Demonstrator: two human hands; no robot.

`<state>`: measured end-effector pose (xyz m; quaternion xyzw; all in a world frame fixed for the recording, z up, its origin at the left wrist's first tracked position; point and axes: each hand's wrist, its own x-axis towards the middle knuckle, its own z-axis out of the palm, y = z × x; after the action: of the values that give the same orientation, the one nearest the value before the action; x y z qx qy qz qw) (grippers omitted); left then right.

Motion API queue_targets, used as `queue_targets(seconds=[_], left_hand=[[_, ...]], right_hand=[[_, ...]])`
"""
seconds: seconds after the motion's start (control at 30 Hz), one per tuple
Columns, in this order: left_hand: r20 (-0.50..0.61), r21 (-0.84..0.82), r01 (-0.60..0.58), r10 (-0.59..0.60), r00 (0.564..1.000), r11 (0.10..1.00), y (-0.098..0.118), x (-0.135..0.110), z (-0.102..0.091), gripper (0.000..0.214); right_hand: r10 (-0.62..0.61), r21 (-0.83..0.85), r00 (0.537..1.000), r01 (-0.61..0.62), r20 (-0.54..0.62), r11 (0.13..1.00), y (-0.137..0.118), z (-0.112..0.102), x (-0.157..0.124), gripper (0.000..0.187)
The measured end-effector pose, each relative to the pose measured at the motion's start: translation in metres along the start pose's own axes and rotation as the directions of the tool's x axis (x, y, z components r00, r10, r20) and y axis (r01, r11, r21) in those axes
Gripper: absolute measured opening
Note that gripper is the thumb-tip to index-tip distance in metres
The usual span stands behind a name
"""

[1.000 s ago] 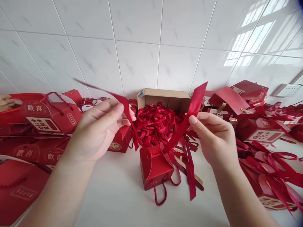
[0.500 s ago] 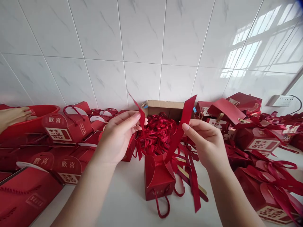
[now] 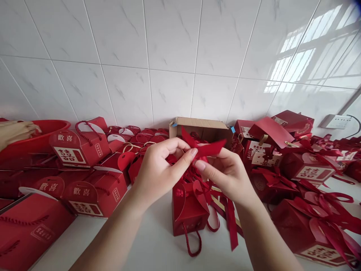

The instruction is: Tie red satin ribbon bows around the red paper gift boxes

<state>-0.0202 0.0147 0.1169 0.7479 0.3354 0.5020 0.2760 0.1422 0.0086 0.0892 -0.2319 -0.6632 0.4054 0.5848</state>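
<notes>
My left hand [image 3: 159, 169] and my right hand [image 3: 225, 171] meet above a small red gift box [image 3: 189, 210] that stands on the white counter. Both pinch the ends of a red ribbon [image 3: 205, 148], which crosses between my fingertips and runs down to the top of the box. The box has rounded flaps and a red cord handle hanging at its front. Behind my hands a brown cardboard carton [image 3: 201, 127] holds a heap of loose red ribbons.
Several finished red gift boxes [image 3: 80, 148] are piled at the left, and more with ribbon bows [image 3: 310, 222] at the right. Another person's hand [image 3: 15, 131] rests on a red basin [image 3: 42, 141] at far left. A white tiled wall stands behind. A wall socket [image 3: 335, 121] is at right.
My hands have come together from wide apart. The two ribbon ends, held out to each side before, are now crossed between my fingertips above the box.
</notes>
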Motion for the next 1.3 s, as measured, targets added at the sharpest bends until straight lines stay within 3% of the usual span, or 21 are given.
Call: queue_targets(seconds=[0.1,0.17,0.23,0.33,0.47,0.53,0.6,0.67,0.7,0.77,0.83,0.87,0.9,0.97,1.03,1.1,1.2,1.23,1.3], left_hand=[[0.176,-0.128,0.117,-0.093,0.98,0.985,-0.005,0.002,-0.005,0.013],[0.296,-0.221,0.242,-0.171,0.94,0.945,-0.008,0.004,-0.01,0.014],[0.302,-0.297,0.311,-0.22,0.927,0.903,-0.011,0.006,-0.013,0.016],[0.247,-0.417,0.356,-0.273,0.93,0.837,-0.015,0.01,-0.016,0.011],[0.322,-0.491,0.425,-0.295,0.899,0.76,-0.018,0.011,-0.014,0.013],[0.292,-0.483,0.356,-0.236,0.927,0.8,-0.019,0.008,-0.01,0.017],[0.164,-0.381,0.194,-0.141,0.976,0.904,-0.02,0.003,-0.007,0.023],[-0.016,-0.084,-0.034,0.033,0.999,0.996,-0.022,-0.003,-0.007,0.026],[-0.085,0.123,-0.159,0.171,0.982,0.98,-0.024,-0.007,-0.01,0.026],[-0.107,0.51,-0.348,0.459,0.882,0.786,-0.032,-0.015,-0.022,0.024],[-0.034,0.736,-0.391,0.607,0.794,0.552,-0.048,-0.029,-0.044,0.02],[-0.004,0.797,-0.354,0.59,0.807,0.49,-0.059,-0.038,-0.057,0.02],[0.02,0.836,-0.301,0.523,0.852,0.459,-0.071,-0.049,-0.069,0.021],[0.091,0.859,-0.217,0.281,0.956,0.463,-0.096,-0.072,-0.091,0.028],[0.187,0.844,-0.212,0.1,0.977,0.492,-0.116,-0.092,-0.101,0.027],[0.258,0.834,-0.251,0.055,0.965,0.491,-0.123,-0.104,-0.096,0.027],[0.215,0.797,-0.262,0.15,0.965,0.544,-0.111,-0.102,-0.066,0.02],[0.175,0.755,-0.243,0.17,0.97,0.609,-0.104,-0.098,-0.054,0.016],[0.112,0.614,-0.152,0.104,0.988,0.774,-0.093,-0.089,-0.029,0.011]], right_hand=[[-0.062,-0.074,0.995,0.057,-0.076,0.996,0.006,-0.005,0.003,0.014],[-0.157,-0.189,0.987,0.15,-0.022,0.971,0.01,-0.013,0.006,0.014],[-0.274,-0.342,0.954,0.299,0.12,0.891,0.013,-0.022,0.008,0.019],[-0.388,-0.513,0.866,0.499,0.315,0.698,0.014,-0.034,0.009,0.031],[-0.45,-0.64,0.825,0.556,0.343,0.531,0.015,-0.037,0.008,0.036],[-0.447,-0.656,0.835,0.537,0.322,0.531,0.016,-0.033,0.008,0.035],[-0.425,-0.615,0.87,0.482,0.25,0.624,0.018,-0.028,0.007,0.032],[-0.336,-0.495,0.94,0.32,0.06,0.808,0.02,-0.026,0.005,0.026],[-0.248,-0.407,0.967,0.202,-0.063,0.891,0.022,-0.028,0.003,0.024],[-0.022,-0.25,0.962,-0.049,-0.273,0.967,0.024,-0.039,-0.007,0.024],[0.148,-0.257,0.915,-0.256,-0.376,0.932,0.027,-0.061,-0.026,0.028],[0.202,-0.33,0.895,-0.345,-0.399,0.879,0.029,-0.075,-0.038,0.029],[0.231,-0.425,0.879,-0.413,-0.416,0.806,0.032,-0.089,-0.051,0.029],[0.251,-0.637,0.871,-0.483,-0.423,0.601,0.041,-0.116,-0.079,0.028],[0.314,-0.774,0.858,-0.506,-0.407,0.381,0.051,-0.133,-0.1,0.03],[0.261,-0.846,0.883,-0.456,-0.391,0.277,0.058,-0.135,-0.11,0.03],[0.048,-0.892,0.945,-0.323,-0.325,0.317,0.057,-0.113,-0.102,0.044],[0.03,-0.892,0.962,-0.265,-0.273,0.367,0.054,-0.102,-0.095,0.047],[0.119,-0.86,0.989,-0.137,-0.09,0.492,0.047,-0.078,-0.08,0.05]])
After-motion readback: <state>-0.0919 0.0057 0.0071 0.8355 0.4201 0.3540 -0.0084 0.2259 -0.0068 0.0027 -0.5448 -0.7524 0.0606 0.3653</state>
